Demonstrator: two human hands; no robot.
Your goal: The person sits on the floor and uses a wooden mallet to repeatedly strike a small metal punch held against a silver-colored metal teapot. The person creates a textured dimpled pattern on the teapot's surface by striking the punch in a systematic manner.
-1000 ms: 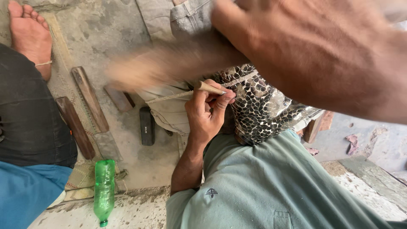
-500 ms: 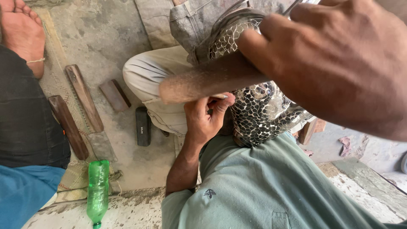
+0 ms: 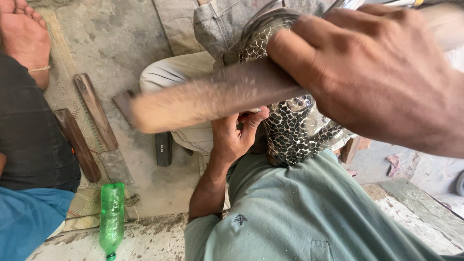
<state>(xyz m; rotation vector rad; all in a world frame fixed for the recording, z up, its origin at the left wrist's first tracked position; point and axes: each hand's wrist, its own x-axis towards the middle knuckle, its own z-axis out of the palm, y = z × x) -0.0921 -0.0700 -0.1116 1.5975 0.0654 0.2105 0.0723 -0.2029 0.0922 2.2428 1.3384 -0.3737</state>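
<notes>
Right hand (image 3: 386,72) clamped on wooden stick (image 3: 212,99), long axis near-horizontal, free end pointing left, slightly downward

Scale-patterned piece (image 3: 295,130): black ground, silvery-white scale motif. Wooden bar (image 3: 212,99): pale brown, blurred. Shirt (image 3: 299,212): muted grey-green with a small dark emblem. Bottle (image 3: 112,215): bright green. Wooden blocks (image 3: 87,125): dark brown. Floor (image 3: 121,43): mottled grey. Trousers (image 3: 169,72): off-white.
</notes>
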